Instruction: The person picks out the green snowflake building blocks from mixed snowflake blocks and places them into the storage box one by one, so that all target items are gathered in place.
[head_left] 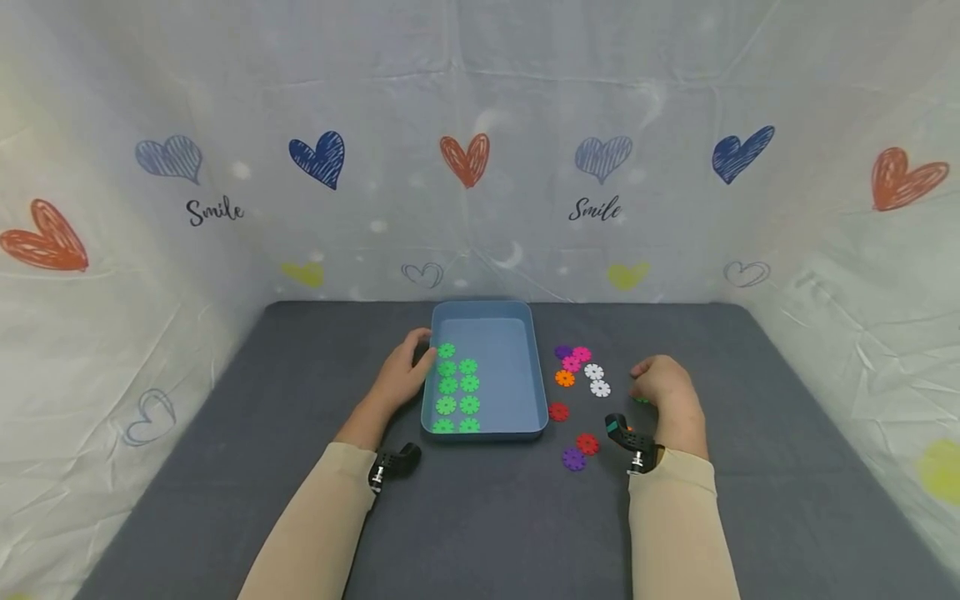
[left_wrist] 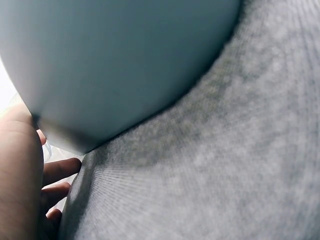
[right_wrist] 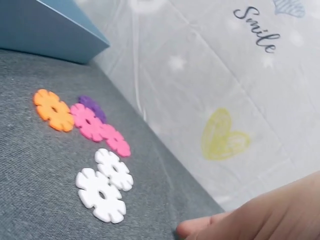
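Note:
A blue tray (head_left: pixel 510 375) holds several green notched discs (head_left: pixel 468 384) in two columns on its left side. My left hand (head_left: pixel 401 371) rests against the tray's left side, thumb at the rim, other fingers along the outer wall. In the left wrist view its fingers (left_wrist: pixel 60 170) show beside the tray wall (left_wrist: pixel 125 65). My right hand (head_left: pixel 663 383) is low over the table, right of the loose discs, fingers bent. Part of a green disc (head_left: pixel 641 399) shows under it; whether the fingers pinch it is hidden. Two white discs (right_wrist: pixel 101 195) lie near that hand.
Between tray and right hand lie an orange disc (head_left: pixel 565 378), pink discs (head_left: pixel 572 363), purple discs (head_left: pixel 573 459) and red discs (head_left: pixel 587 443). An orange-red bit (head_left: pixel 630 429) peeks out by the right wrist camera. A patterned cloth (head_left: pixel 480 233) hangs behind the grey table (head_left: pixel 480 517).

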